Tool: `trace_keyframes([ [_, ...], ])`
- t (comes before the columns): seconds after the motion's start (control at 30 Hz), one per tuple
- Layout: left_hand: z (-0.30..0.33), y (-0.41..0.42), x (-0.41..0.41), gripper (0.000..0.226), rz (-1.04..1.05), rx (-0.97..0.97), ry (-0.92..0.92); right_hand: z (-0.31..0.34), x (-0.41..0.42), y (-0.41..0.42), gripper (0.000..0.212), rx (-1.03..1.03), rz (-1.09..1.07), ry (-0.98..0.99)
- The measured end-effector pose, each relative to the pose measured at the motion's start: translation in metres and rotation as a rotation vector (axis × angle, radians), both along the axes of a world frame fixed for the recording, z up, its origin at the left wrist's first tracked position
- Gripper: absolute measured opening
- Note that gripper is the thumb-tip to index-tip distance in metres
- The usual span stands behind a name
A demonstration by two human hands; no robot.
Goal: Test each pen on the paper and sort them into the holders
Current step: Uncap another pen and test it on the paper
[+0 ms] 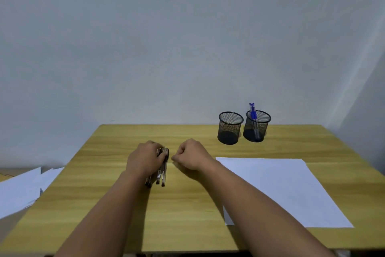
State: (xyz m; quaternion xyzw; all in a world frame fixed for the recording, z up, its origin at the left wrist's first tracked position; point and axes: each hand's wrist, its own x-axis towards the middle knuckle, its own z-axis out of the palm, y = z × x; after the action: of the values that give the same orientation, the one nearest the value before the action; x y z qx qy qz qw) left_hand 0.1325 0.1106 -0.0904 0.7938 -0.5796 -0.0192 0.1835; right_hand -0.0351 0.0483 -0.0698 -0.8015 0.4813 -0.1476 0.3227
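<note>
A small bunch of pens [162,173] lies on the wooden table [187,215] near its middle. My left hand [143,160] rests over the far part of the bunch, fingers curled on the pens. My right hand [191,155] is just to the right of them, fingers curled and fingertips pinched near the pens' far ends; I cannot tell whether it touches one. A white sheet of paper [287,190] lies to the right. Two black mesh holders stand at the back: the left holder [230,128] looks empty, the right holder [257,126] has a blue pen [253,114] in it.
Loose white papers [23,188] lie off the table's left edge on a lower surface. A plain wall rises right behind the table. The table's front edge is close to the bottom of the view.
</note>
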Motion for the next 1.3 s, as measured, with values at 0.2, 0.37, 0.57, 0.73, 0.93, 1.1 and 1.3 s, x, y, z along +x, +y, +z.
trace_keyframes([
  [0.2, -0.031, 0.007, 0.007, 0.027, -0.026, -0.160, -0.067, -0.009, 0.025, 0.015, 0.025, -0.003, -0.036, 0.074],
  [0.37, -0.041, 0.006, 0.009, 0.025, -0.010, -0.229, 0.005, 0.001, 0.029, 0.014, 0.029, 0.058, 0.011, 0.130],
  [0.57, -0.042, 0.006, 0.008, 0.026, 0.012, -0.252, 0.095, 0.007, 0.030, 0.014, 0.030, 0.077, 0.008, 0.174],
  [0.73, -0.042, 0.005, 0.009, 0.026, 0.015, -0.254, 0.106, 0.003, 0.026, 0.006, 0.022, 0.008, -0.055, 0.218],
  [0.93, -0.038, 0.002, 0.011, 0.027, 0.016, -0.217, 0.102, 0.004, 0.015, 0.002, 0.024, -0.097, -0.079, 0.265],
  [1.1, -0.022, 0.005, 0.006, 0.035, -0.030, -0.189, 0.121, 0.014, -0.017, -0.015, 0.026, 0.023, -0.109, 0.066],
  [1.3, 0.016, 0.010, -0.031, 0.044, -0.294, -0.236, 0.040, 0.049, -0.081, -0.012, 0.007, 0.274, -0.064, -0.237],
])
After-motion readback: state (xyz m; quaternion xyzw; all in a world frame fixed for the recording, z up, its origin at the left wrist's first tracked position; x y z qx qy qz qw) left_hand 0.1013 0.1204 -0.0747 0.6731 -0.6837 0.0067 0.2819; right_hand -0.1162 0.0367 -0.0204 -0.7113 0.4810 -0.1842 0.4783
